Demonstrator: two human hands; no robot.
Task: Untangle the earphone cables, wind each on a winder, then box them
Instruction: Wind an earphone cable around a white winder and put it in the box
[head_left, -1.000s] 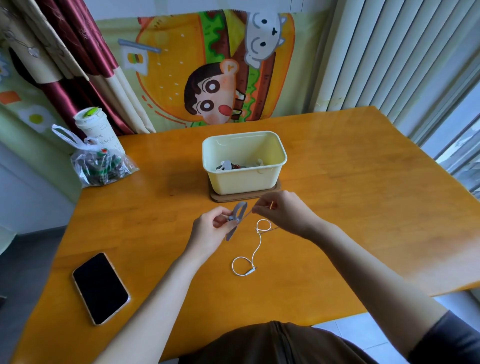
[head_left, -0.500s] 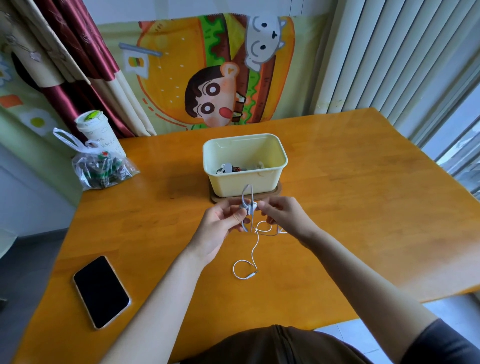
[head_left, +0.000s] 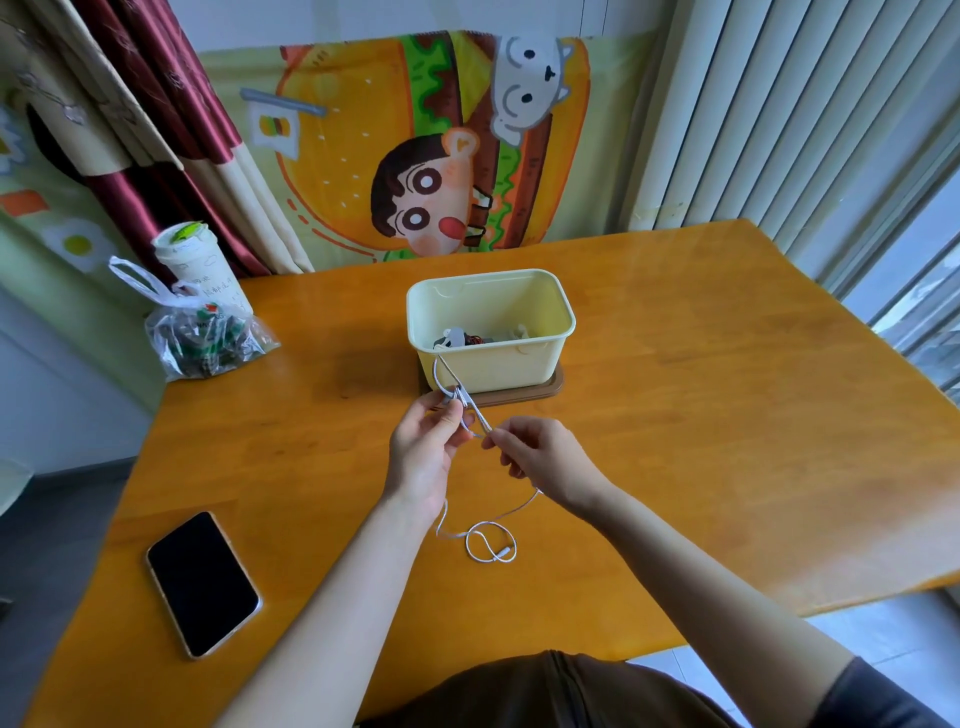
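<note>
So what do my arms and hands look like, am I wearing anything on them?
Nothing on the hands: the left hand and right hand show no gloves, rings or watch, and both forearms are uncovered. A dark grey sleeve covers the right upper arm at the lower right corner; no sleeve shows on the left arm.
</note>
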